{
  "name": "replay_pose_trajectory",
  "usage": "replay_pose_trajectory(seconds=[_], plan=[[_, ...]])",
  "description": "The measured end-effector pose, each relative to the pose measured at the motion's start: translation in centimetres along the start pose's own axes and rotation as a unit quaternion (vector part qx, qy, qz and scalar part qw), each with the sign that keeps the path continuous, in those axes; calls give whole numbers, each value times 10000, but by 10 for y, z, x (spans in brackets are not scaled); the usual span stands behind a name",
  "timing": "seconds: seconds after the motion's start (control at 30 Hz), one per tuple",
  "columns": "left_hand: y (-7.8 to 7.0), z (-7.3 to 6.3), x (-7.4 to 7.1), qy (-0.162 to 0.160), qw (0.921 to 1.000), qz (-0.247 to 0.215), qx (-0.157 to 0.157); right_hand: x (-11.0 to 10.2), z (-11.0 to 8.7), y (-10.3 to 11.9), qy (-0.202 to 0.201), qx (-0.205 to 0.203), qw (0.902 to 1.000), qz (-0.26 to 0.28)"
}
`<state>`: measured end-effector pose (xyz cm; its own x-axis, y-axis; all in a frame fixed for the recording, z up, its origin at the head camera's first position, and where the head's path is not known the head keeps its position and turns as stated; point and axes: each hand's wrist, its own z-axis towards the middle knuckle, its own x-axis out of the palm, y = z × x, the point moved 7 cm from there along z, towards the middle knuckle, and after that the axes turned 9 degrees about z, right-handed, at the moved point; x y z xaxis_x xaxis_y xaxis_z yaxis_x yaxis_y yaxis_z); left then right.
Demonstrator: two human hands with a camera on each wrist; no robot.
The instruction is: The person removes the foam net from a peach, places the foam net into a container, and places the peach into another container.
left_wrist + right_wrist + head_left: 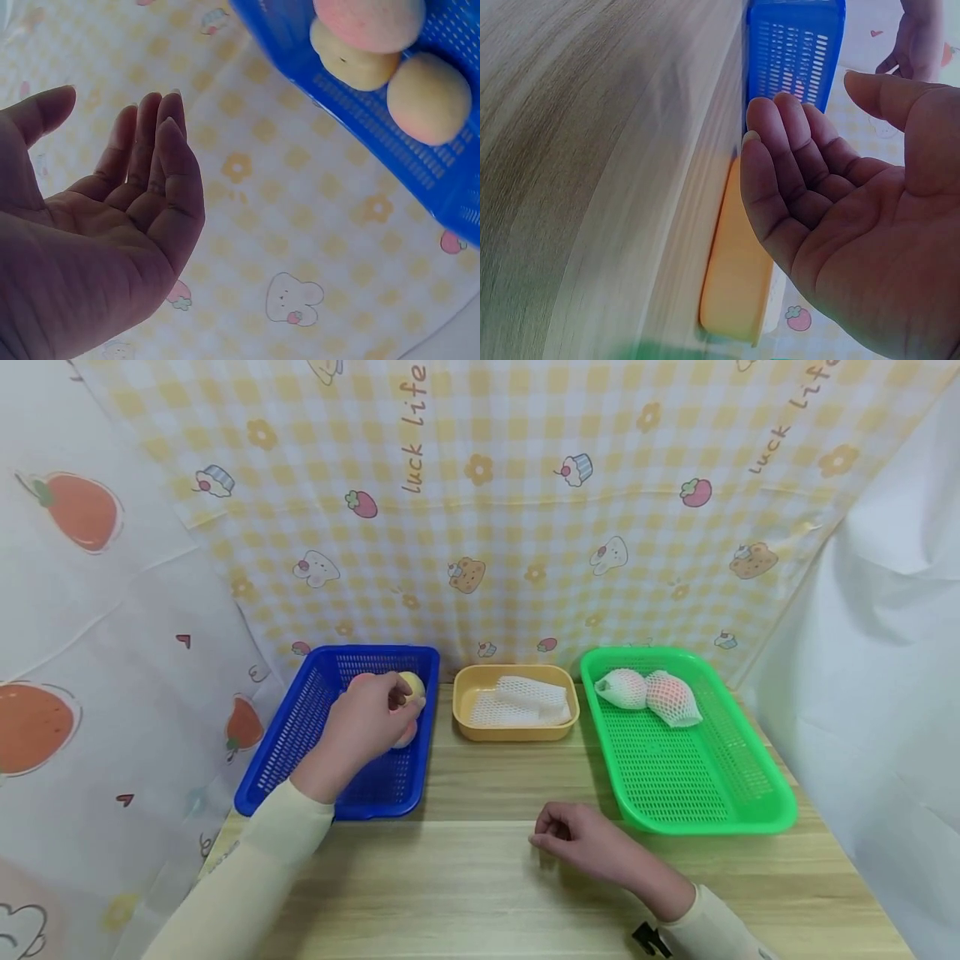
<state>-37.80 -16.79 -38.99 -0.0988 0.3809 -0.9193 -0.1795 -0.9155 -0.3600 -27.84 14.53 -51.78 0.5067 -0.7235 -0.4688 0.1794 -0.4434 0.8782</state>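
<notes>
My left hand (365, 718) hovers over the blue basket (266, 760), its fingers loosely bent and holding nothing. Beneath it lie several pink-and-yellow peaches (412, 685), partly covered by the hand in the head view. The left wrist view shows a gap between the empty palm (97, 225) and the peaches (429, 99). Over the wooden table, left of the green basket's near end, my right hand (588, 843) is relaxed and empty. Its bent fingers and spread thumb show in the right wrist view, with the yellow box (739, 262) beyond them.
Between the baskets stands the small yellow box (516, 734) holding white foam net sleeves (532, 693). The green basket (622, 785) on the right holds two peaches in foam nets (672, 697) at its far end. A checked cloth (480, 527) hangs behind them.
</notes>
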Motion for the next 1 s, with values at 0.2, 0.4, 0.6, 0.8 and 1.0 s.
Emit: replay_pose_trajectory(seconds=[0.2, 0.4, 0.6, 0.8, 1.0], plan=[[-14, -10, 4, -141, 9990, -395, 183, 1, 0, -1, -31, -6, 10000, -41], [-40, -26, 17, 169, 9900, -1082, 888, 2, 1, -2, -2, 19, 10000, -41], [-66, -50, 40, 751, 9736, -1492, 1556, 1, 1, -3, -33, 132, 9999, -104], [-85, -71, 66, 1331, 9592, -1559, 1947, 0, 0, 0, -34, 65, 9999, -120], [-94, -85, 91, 1735, 9494, -1671, 2013, -1, -1, 0, -35, 101, 9999, -105]])
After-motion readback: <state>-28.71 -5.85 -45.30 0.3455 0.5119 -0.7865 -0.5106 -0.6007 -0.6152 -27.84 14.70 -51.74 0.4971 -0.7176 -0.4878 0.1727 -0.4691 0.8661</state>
